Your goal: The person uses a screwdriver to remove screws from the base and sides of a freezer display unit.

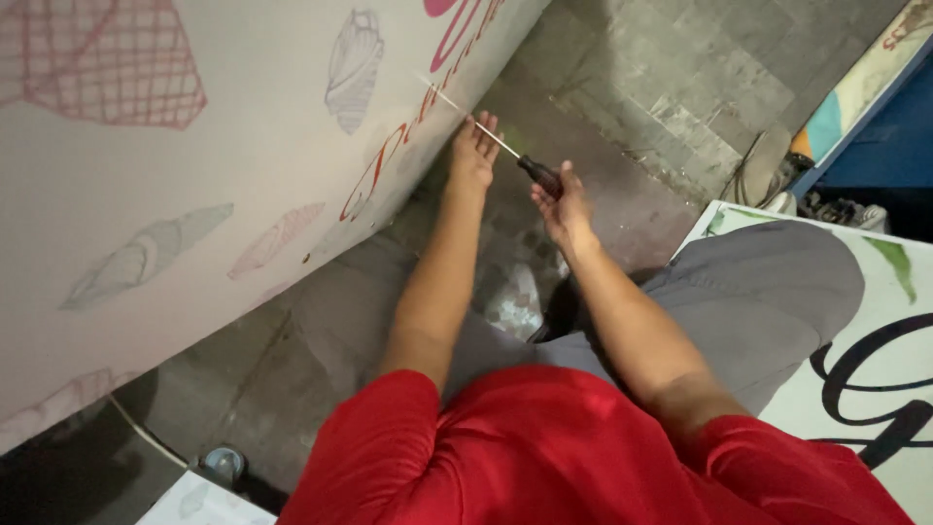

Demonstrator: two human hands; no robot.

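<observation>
Now, step: driving the screwdriver (505,151) tip at the panel (194,194) edge.
Right hand (562,199): fingers wrapped on its dark handle.
Left hand (473,151): fingers open, steadying the shaft beside the panel.
Next: probably firm, straight pressure.

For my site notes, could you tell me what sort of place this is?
Probably a sign-making or print workshop: a large printed panel, another lettered board on the tiled floor, and a screwdriver in the right hand.

panel (194,194): white, red/grey prints | screwdriver (539,173): black handle | shirt (544,457): red
</observation>
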